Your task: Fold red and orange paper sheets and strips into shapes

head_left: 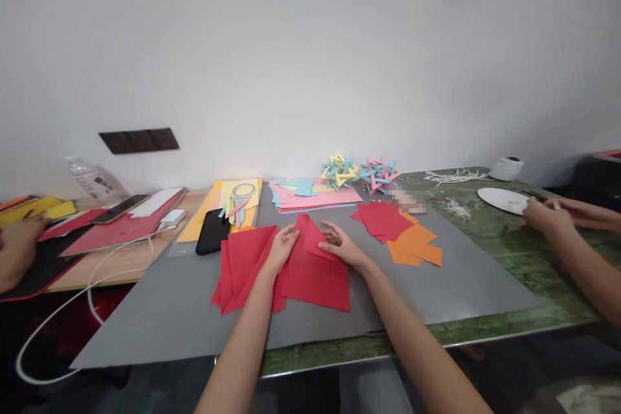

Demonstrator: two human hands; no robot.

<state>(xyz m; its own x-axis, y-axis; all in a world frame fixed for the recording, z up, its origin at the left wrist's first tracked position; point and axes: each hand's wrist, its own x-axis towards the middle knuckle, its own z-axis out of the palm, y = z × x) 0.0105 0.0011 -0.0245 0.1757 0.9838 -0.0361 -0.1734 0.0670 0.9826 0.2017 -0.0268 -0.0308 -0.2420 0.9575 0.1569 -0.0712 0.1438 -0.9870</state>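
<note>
A red paper sheet (315,284) is tilted up in front of me, its upper corner bent over into a flap. The left edge of that sheet is pinched by my left hand (284,250). At the flap's right side is my right hand (345,248), with fingers curved and apart; its thumb touches the paper. Under and beside my left forearm lies a loose stack of red paper sheets (245,265). Smaller red paper squares (387,221) and orange paper pieces (414,244) rest to the right on the grey mat (160,317).
A black phone (212,231), paper strips (237,208), pastel sheets (317,197) and two folded-paper balls (340,172) (379,174) sit behind. At right, another person's hands (548,217) are near a white disc (502,200). Another hand (19,249) is at left. A white cable (90,291) hangs off the edge.
</note>
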